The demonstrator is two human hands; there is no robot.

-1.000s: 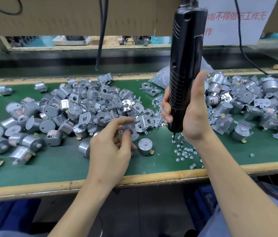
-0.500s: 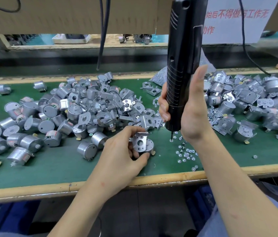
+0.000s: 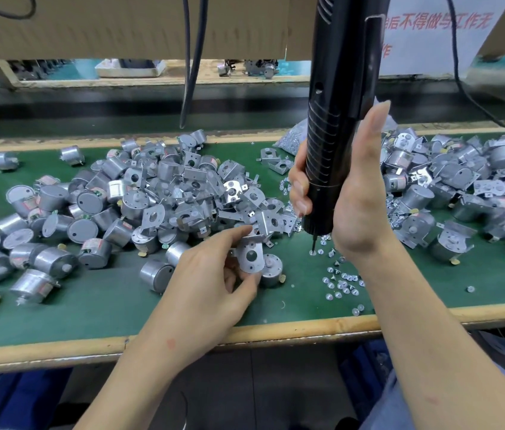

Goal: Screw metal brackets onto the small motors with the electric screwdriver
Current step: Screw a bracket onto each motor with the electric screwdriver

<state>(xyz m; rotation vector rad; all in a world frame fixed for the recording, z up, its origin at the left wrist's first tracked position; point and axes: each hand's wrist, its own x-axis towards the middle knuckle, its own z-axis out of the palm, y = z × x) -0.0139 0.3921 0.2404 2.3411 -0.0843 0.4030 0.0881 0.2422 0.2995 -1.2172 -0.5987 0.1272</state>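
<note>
A green mat (image 3: 105, 305) covers the bench, edged in pale wood (image 3: 307, 327). The left hand (image 3: 211, 280) pinches a flat metal bracket (image 3: 251, 257) between thumb and fingertips, just over a small motor (image 3: 273, 273) standing on the mat. The right hand (image 3: 353, 206) grips the black electric screwdriver (image 3: 338, 119) upright, its bit down among loose screws (image 3: 341, 280). Heaps of motors and brackets lie left (image 3: 158, 200) and right (image 3: 462, 187) (all grey metal). Behind hang cardboard (image 3: 121, 23), dark cables (image 3: 192, 57) and a white sign with red characters (image 3: 431, 26).
</note>
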